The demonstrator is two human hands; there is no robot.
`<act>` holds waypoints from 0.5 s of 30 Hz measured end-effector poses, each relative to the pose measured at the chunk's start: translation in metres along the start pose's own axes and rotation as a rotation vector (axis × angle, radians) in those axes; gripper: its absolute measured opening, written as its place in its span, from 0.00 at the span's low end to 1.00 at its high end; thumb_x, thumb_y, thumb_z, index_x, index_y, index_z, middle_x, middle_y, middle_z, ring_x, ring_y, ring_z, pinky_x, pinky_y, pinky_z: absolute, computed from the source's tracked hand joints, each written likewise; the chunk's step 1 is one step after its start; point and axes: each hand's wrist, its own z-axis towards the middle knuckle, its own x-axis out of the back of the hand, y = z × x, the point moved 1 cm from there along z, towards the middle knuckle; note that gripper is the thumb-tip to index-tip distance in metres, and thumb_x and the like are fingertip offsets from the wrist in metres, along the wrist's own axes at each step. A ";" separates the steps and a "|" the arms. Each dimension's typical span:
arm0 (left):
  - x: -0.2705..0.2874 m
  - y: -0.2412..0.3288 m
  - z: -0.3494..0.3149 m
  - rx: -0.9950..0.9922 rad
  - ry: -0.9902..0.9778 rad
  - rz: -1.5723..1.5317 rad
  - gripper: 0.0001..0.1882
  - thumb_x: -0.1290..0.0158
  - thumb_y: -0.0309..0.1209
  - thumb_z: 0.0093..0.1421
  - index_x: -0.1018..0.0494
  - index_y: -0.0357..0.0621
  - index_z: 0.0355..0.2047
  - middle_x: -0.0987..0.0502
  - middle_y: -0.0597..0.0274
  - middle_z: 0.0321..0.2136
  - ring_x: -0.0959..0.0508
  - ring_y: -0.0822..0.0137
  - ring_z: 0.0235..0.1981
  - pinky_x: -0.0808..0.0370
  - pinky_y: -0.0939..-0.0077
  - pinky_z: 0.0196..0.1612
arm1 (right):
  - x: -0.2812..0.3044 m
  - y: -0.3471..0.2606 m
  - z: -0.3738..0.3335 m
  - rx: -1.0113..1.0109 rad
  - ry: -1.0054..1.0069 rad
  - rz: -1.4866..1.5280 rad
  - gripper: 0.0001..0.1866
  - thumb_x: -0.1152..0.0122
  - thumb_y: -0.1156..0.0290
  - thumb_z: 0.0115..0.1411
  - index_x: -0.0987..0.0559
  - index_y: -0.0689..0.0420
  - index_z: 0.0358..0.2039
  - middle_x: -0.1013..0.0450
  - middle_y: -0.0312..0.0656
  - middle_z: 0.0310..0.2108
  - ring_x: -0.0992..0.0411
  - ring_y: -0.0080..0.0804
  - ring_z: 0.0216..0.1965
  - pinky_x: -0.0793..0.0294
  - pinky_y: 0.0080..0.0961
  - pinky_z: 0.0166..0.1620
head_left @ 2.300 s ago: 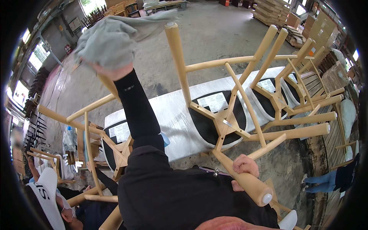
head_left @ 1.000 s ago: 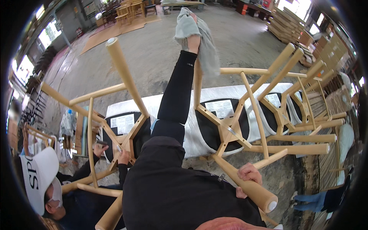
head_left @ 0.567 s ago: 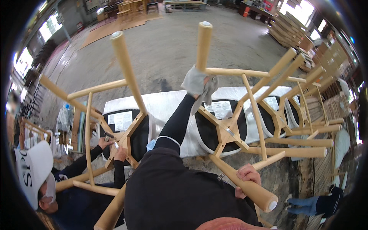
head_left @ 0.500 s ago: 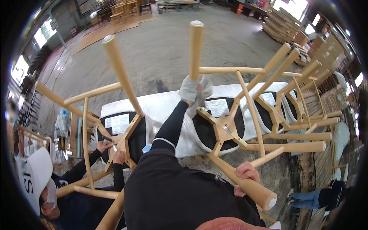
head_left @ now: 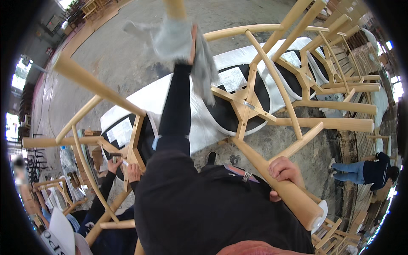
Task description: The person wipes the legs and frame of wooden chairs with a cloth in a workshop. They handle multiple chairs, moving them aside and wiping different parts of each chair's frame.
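An upturned wooden chair [head_left: 244, 104] with a round black seat underside stands before me. My left hand [head_left: 192, 46], at the end of a black sleeve, is closed on a loose grey cloth [head_left: 172, 38]. It presses the cloth round a far, upright chair leg [head_left: 175, 9], and part of the cloth hangs down past the wrist. The cloth hides most of that hand's fingers. Bare, my right hand [head_left: 284, 170] is wrapped round the near chair leg [head_left: 299, 202], which slants toward me at lower right.
More upturned chairs [head_left: 297, 72] line the white padded bench [head_left: 195, 138] to the right. At left, a co-worker in a white cap [head_left: 59, 233] has both hands [head_left: 134, 172] on another chair's underframe, with a tool. Another person [head_left: 361, 172] stands at far right.
The cloth in my left hand has slid up the far leg toward its end. My view has shifted and turned. My right hand keeps its hold on the near leg.
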 end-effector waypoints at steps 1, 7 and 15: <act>-0.013 -0.018 -0.048 0.070 -0.100 0.170 0.23 0.45 0.49 0.62 0.26 0.39 0.43 0.23 0.55 0.39 0.27 0.57 0.45 0.32 0.64 0.53 | -0.001 0.002 0.000 -0.029 0.038 -0.005 0.21 0.27 0.65 0.44 0.31 0.55 0.33 0.32 0.40 0.28 0.31 0.34 0.25 0.30 0.28 0.29; 0.031 -0.148 -0.147 0.332 -0.349 0.277 0.28 0.36 0.53 0.48 0.23 0.42 0.38 0.20 0.57 0.34 0.20 0.56 0.38 0.24 0.61 0.43 | -0.004 -0.006 0.005 0.005 0.036 0.035 0.21 0.27 0.66 0.44 0.32 0.54 0.32 0.32 0.38 0.28 0.30 0.33 0.26 0.28 0.28 0.30; 0.027 0.001 -0.026 -0.029 -0.334 0.064 0.17 0.31 0.31 0.49 0.23 0.40 0.37 0.21 0.60 0.33 0.22 0.68 0.36 0.25 0.73 0.40 | -0.005 0.000 -0.005 -0.099 0.102 -0.068 0.20 0.28 0.64 0.46 0.32 0.54 0.32 0.32 0.39 0.28 0.30 0.34 0.27 0.25 0.31 0.32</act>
